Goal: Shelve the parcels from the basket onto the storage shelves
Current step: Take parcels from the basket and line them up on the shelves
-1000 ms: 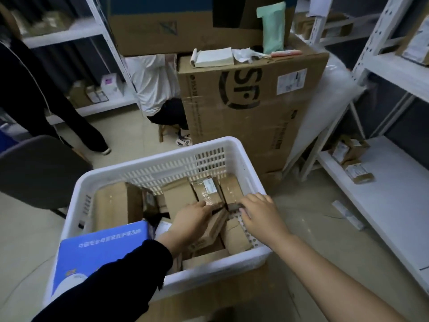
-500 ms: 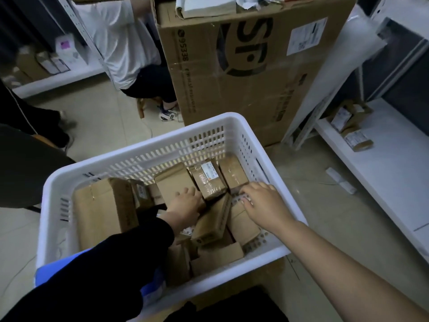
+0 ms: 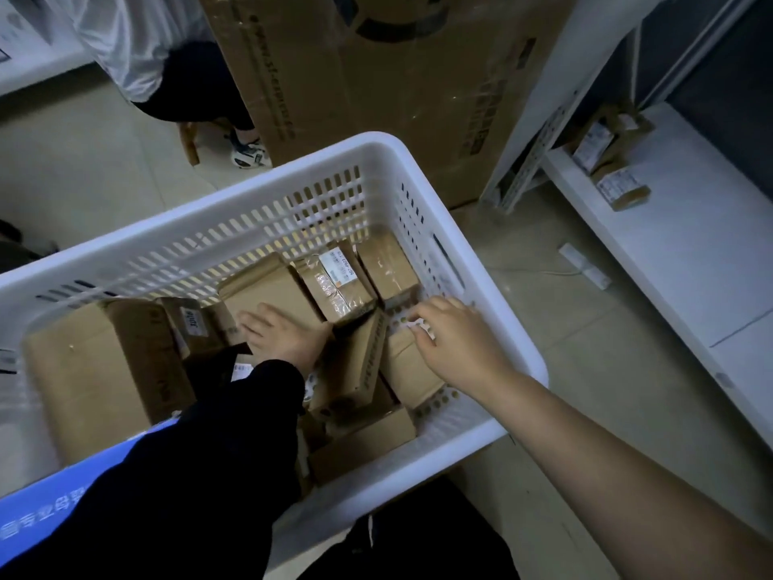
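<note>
In the white basket (image 3: 376, 154) of parcels (image 3: 347, 282), the left hand (image 3: 288, 341) lies flat on a middle box (image 3: 267, 286), and the right hand (image 3: 458, 343) curls at a small box (image 3: 408, 370) by the basket's right wall, grip unclear; best to grasp fully before lifting.

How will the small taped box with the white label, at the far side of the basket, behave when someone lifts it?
The labelled box probably stays stiff, since its cardboard edges look square. The glossy tape around it may feel slippery. It sits tight against the plain box beside it in the white basket, so lifting may drag that neighbour.
</note>
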